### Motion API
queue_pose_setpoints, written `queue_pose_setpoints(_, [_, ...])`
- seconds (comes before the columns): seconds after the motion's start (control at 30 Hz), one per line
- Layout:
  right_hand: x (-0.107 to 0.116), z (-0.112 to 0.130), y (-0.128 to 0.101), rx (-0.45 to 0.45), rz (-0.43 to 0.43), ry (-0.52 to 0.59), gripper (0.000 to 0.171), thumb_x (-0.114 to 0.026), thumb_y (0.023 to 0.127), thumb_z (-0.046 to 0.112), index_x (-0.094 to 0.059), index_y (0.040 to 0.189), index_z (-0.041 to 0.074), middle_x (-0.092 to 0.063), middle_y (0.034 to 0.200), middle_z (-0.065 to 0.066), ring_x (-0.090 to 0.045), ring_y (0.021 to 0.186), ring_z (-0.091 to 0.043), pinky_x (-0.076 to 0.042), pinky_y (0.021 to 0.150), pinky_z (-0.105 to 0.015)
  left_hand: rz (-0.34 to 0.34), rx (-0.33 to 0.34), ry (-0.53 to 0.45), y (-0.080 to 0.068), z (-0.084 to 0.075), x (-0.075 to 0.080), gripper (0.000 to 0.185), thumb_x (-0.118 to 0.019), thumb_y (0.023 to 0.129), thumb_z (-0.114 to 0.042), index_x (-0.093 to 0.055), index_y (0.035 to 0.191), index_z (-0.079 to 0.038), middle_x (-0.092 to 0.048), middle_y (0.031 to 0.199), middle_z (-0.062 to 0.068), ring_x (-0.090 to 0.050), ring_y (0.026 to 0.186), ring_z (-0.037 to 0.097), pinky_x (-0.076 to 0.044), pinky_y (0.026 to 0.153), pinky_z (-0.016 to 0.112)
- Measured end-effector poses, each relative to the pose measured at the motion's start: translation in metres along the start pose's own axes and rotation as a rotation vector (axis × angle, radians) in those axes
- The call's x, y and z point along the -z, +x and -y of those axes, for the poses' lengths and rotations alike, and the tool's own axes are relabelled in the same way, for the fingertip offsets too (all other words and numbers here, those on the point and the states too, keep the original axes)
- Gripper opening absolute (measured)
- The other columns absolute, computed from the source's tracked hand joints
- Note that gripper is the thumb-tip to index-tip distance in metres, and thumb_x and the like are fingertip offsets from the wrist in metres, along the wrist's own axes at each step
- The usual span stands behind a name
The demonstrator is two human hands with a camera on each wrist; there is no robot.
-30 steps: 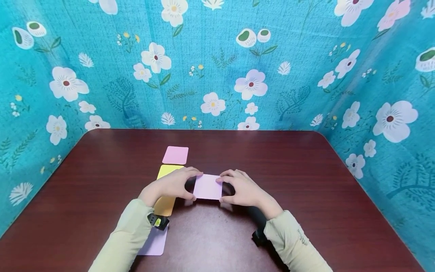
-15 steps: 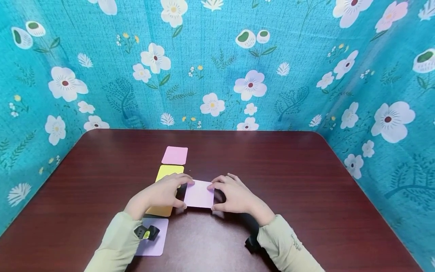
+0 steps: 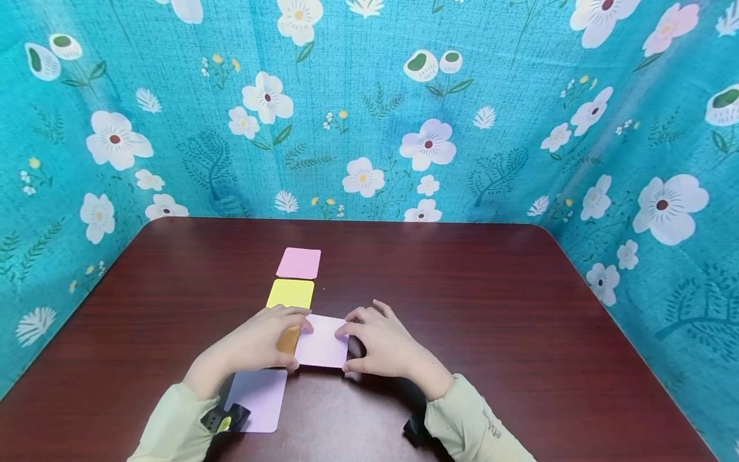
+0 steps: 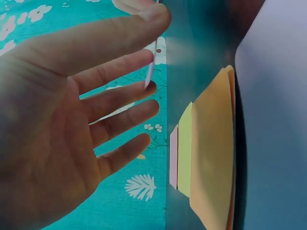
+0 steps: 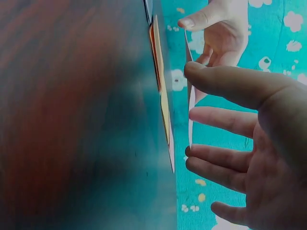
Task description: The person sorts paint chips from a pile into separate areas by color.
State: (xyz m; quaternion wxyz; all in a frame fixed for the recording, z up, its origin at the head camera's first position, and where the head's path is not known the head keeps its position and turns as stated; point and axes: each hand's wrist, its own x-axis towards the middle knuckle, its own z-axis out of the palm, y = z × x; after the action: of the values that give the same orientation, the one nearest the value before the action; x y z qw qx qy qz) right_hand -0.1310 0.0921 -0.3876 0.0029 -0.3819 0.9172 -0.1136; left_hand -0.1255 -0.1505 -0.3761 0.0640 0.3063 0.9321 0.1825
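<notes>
A pale pink square sheet (image 3: 322,343) is held level between my two hands. My left hand (image 3: 254,343) pinches its left edge between thumb and fingers. The right edge is gripped the same way by my right hand (image 3: 385,346). Both wrist views show the sheet edge-on, raised off the table. Just left of it lies an orange sheet (image 3: 288,339), largely covered by my left hand; in the left wrist view this orange sheet (image 4: 213,148) shows a second orange edge beneath. A yellow sheet (image 3: 292,292) and a pink sheet (image 3: 299,263) lie beyond it in a column.
A lilac sheet (image 3: 262,401) lies at the near end of the column, partly under the left wrist's black camera (image 3: 228,418). The dark red wooden table (image 3: 491,289) extends to the right. Blue flowered cloth (image 3: 369,96) hangs behind and at both sides.
Both hands have carried the pale pink sheet left and toward me, from right of the yellow sheet to beside the orange one. The sheets on the table have not moved.
</notes>
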Motion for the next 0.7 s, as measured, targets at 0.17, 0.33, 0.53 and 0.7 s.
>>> queue_pose_setpoints(0.17, [-0.004, 0.009, -0.001, 0.009, 0.023, -0.008, 0.045, -0.071, 0.070, 0.045, -0.062, 0.109, 0.026, -0.055, 0.111, 0.004, -0.050, 0.108, -0.011, -0.020, 0.105, -0.052, -0.019, 0.005, 0.023, -0.013, -0.004, -0.001, 0.040, -0.077, 0.064, -0.024, -0.062, 0.100, -0.019, -0.054, 0.126, 0.009, -0.050, 0.113, 0.028, -0.033, 0.095, 0.049])
queue_pose_setpoints(0.33, [-0.008, 0.014, -0.001, 0.044, 0.017, -0.012, 0.046, -0.071, 0.069, 0.047, -0.062, 0.109, 0.027, -0.054, 0.112, 0.004, -0.050, 0.108, -0.010, -0.021, 0.104, -0.052, -0.016, 0.018, 0.036, -0.023, -0.006, -0.002, 0.041, -0.076, 0.064, -0.024, -0.061, 0.102, -0.017, -0.053, 0.127, 0.008, -0.048, 0.115, 0.027, -0.032, 0.095, 0.052])
queue_pose_setpoints(0.53, [-0.011, 0.021, -0.003, 0.087, 0.014, -0.024, 0.046, -0.070, 0.069, 0.048, -0.061, 0.109, 0.027, -0.054, 0.111, 0.006, -0.050, 0.108, -0.008, -0.022, 0.104, -0.052, 0.004, 0.035, 0.079, -0.031, -0.008, -0.001, 0.063, -0.079, 0.059, -0.029, -0.057, 0.115, -0.011, -0.055, 0.118, 0.000, -0.047, 0.113, 0.023, -0.035, 0.093, 0.047])
queue_pose_setpoints(0.7, [-0.013, 0.029, -0.003, 0.116, 0.009, -0.052, 0.047, -0.069, 0.069, 0.050, -0.060, 0.109, 0.027, -0.054, 0.111, 0.006, -0.050, 0.107, -0.008, -0.022, 0.104, -0.051, 0.030, 0.045, 0.120, -0.035, -0.010, 0.003, 0.076, -0.081, 0.053, -0.033, -0.055, 0.119, -0.007, -0.055, 0.112, -0.001, -0.045, 0.109, 0.022, -0.036, 0.091, 0.043])
